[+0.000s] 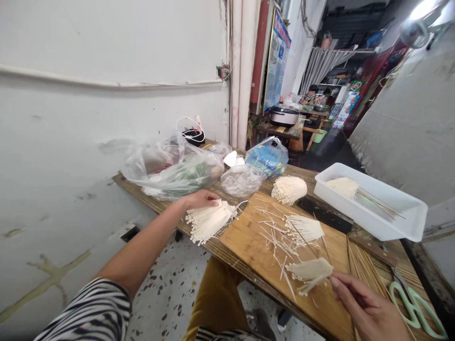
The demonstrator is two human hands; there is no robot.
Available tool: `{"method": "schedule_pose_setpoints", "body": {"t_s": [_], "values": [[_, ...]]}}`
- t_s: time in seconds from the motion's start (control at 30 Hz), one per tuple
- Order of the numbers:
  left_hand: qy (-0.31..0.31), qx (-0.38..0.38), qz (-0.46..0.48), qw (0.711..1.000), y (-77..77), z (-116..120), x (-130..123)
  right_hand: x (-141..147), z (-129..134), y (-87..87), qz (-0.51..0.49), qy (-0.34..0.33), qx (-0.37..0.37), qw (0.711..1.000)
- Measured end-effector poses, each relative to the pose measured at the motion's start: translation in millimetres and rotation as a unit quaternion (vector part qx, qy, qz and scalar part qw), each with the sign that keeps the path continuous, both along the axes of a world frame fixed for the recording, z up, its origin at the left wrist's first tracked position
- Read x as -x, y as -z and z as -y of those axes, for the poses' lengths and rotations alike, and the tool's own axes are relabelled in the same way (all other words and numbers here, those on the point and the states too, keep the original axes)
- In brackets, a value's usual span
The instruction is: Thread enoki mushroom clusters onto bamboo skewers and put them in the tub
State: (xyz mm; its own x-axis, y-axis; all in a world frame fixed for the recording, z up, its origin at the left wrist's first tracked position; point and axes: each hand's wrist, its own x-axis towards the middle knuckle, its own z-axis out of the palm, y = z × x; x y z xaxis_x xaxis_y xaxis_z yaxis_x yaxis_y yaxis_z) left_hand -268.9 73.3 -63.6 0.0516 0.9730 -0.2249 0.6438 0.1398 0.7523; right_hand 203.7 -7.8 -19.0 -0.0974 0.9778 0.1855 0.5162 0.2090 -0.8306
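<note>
My left hand (pixel 201 199) is closed on the cut end of a thick enoki mushroom bunch (pixel 209 221) at the table's near left edge. Between thumb and fingers, my right hand (pixel 366 300) pinches the base of a small flat enoki piece (pixel 309 273) above the cutting board (pixel 245 241). Another fanned enoki piece (pixel 305 228) lies on the board with thin skewers by it. Loose enoki strands (pixel 275 234) are scattered over the board's middle. Behind the board stands a further enoki bunch (pixel 289 189).
At the right, a white plastic tub (pixel 377 222) holds an enoki piece and skewers. Bamboo skewers (pixel 366 270) and green-handled scissors (pixel 412 303) lie right of the board. A dark knife blade (pixel 325 214) is behind it. Plastic bags (pixel 177 166) line the wall side.
</note>
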Motion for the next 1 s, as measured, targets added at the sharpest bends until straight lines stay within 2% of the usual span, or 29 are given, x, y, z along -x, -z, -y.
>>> {"method": "schedule_pose_setpoints", "body": {"t_s": [0.27,0.67,1.0], "values": [[0.047,-0.024,-0.029,0.998,-7.1,-7,0,-2,3,2.3,0.001,0.001,0.001,1.000],[-0.003,0.004,-0.137,0.991,-6.5,-2,-5,-4,1,3.8,0.009,-0.009,0.007,1.000],[-0.010,-0.006,-0.102,0.995,-10.6,-2,-5,-7,2,4.9,0.001,-0.012,-0.002,1.000]]}}
